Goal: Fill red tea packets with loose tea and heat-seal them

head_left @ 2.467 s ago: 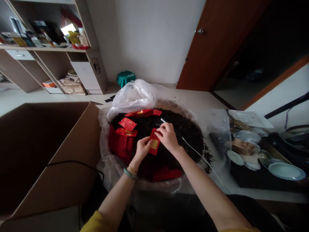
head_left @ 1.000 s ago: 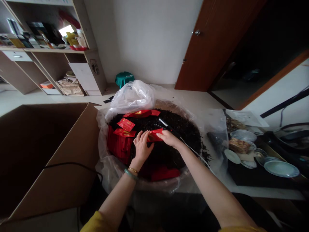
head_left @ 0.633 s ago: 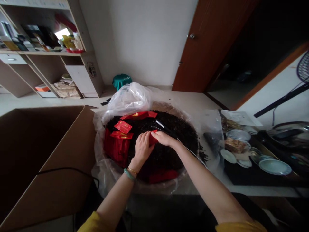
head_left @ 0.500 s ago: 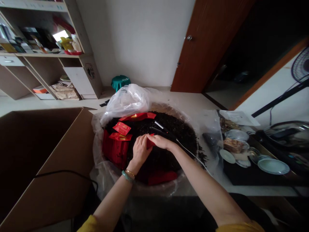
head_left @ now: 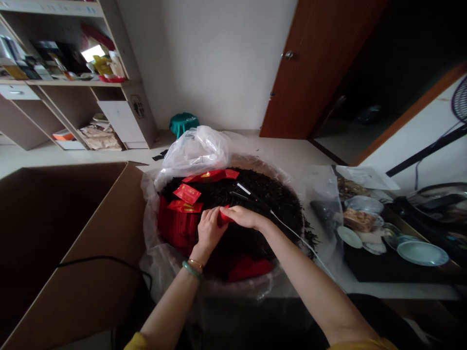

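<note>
Both my hands meet over a round container heaped with dark dried leaves that look like loose tea. A small red packet is between them. My left hand wraps round its left side, fingers closed. My right hand is closed on its upper right, fingertips partly hidden. To the left of my hands stands a tight row of red packets. Loose red packets lie above the row. More red packets rest at the near rim, in shadow. A slim black device with a white cable lies on the leaves.
Clear plastic sheeting lines the container and bunches at the back. A big open cardboard box stands at left. On the right are plates, covered bowls and a dark tray. Shelves and a brown door are behind.
My hands have shifted slightly down and left over the leaves, with the red packet still between them. The whole view has moved a little, so the surroundings sit slightly further right.
</note>
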Demonstrator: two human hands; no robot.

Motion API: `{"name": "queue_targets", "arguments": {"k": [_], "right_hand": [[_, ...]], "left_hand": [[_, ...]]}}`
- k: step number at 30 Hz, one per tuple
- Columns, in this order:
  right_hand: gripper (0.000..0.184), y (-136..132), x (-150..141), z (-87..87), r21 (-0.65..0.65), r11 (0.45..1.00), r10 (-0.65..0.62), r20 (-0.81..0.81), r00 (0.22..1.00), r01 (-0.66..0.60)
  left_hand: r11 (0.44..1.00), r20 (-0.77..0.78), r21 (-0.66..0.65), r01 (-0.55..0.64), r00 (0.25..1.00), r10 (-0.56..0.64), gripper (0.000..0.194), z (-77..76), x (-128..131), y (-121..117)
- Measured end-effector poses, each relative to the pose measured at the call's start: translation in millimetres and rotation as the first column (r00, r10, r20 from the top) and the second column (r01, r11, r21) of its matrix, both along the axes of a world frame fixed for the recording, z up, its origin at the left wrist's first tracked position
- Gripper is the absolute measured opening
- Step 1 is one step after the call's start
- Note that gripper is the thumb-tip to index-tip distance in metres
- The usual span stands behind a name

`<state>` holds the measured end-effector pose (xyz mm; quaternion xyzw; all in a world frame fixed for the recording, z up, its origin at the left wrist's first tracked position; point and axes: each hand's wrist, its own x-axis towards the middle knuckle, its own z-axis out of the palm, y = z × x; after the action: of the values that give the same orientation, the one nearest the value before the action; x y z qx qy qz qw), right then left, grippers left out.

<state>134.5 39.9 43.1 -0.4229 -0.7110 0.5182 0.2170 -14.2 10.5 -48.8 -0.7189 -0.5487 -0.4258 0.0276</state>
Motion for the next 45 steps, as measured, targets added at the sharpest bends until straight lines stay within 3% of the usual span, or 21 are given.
{"name": "queue_targets", "arguments": {"k": [3, 5, 8, 10, 11, 13, 15, 17, 20, 23, 37, 42, 45], "right_hand": [[0.053, 4.1, 12.4, 14.9, -0.079, 0.995, -0.058, -0.069, 0.996, 0.053], [0.054, 7.4, 22.2, 19.5, -0.093, 0.98, -0.185, -0.117, 0.976, 0.174], [0.041, 7.8, 28.2, 9.4, 0.033, 0.95, -0.313, 0.062, 0.948, 0.311], [0.025, 3.4, 23.2, -6.3, 0.253, 0.949, -0.259, 0.288, 0.922, 0.188], [0.031, 0.4, 18.6, -15.0, 0.35, 0.93, -0.249, 0.383, 0.89, 0.11], [0.061, -5.2, 7.5, -30.3, 0.457, 0.889, -0.258, 0.54, 0.801, -0.022], [0.083, -7.5, -3.4, -40.5, 0.495, 0.863, -0.29, 0.649, 0.704, -0.1], [0.091, -5.9, -12.3, -45.0, 0.503, 0.853, -0.32, 0.715, 0.622, -0.139], [0.073, -0.4, -22.2, -45.3, 0.51, 0.847, -0.356, 0.753, 0.554, -0.149], [0.05, 2.6, -29.1, -43.3, 0.518, 0.845, -0.373, 0.75, 0.547, -0.135], [0.047, 7.4, -36.6, -49.4, 0.545, 0.831, -0.423, 0.751, 0.507, -0.115], [0.045, 8.6, -30.8, -39.1, 0.512, 0.851, -0.39, 0.766, 0.511, -0.119], [0.038, 7.3, -21.5, -31.0, 0.507, 0.859, -0.384, 0.732, 0.563, -0.073]], "left_hand": [[1.0, 0.04, 0.011, -0.023, 0.999, 0.023, 0.041, 1.3, -1.9, 1.7], [0.999, 0.06, 0.017, -0.029, 0.998, 0.028, 0.041, 2.5, -3.0, 2.3], [0.999, 0.094, 0.035, -0.035, 0.995, 0.031, 0.042, 3.8, -3.9, 2.6], [0.998, 0.113, 0.048, -0.045, 0.993, 0.039, 0.041, 4.4, -4.0, 2.7], [0.997, 0.122, 0.051, -0.051, 0.992, 0.045, 0.04, 4.7, -4.1, 2.8], [0.996, 0.143, 0.055, -0.071, 0.988, 0.062, 0.039, 5.5, -4.2, 3.0], [0.994, 0.166, 0.059, -0.097, 0.982, 0.086, 0.039, 6.4, -4.4, 3.3], [0.99, 0.187, 0.067, -0.12, 0.977, 0.106, 0.039, 7.2, -4.7, 3.5], [0.987, 0.221, 0.062, -0.145, 0.967, 0.128, 0.039, 8.1, -4.8, 3.5], [0.986, 0.263, 0.007, -0.165, 0.952, 0.157, 0.039, 8.5, -4.7, 3.0], [0.981, 0.29, -0.031, -0.192, 0.937, 0.193, 0.04, 10.8, -5.0, 1.5], [0.981, 0.282, -0.039, -0.191, 0.94, 0.194, 0.04, 10.7, -5.2, 1.1], [0.98, 0.291, -0.043, -0.194, 0.936, 0.198, 0.04, 11.0, -5.2, 1.0]]}}
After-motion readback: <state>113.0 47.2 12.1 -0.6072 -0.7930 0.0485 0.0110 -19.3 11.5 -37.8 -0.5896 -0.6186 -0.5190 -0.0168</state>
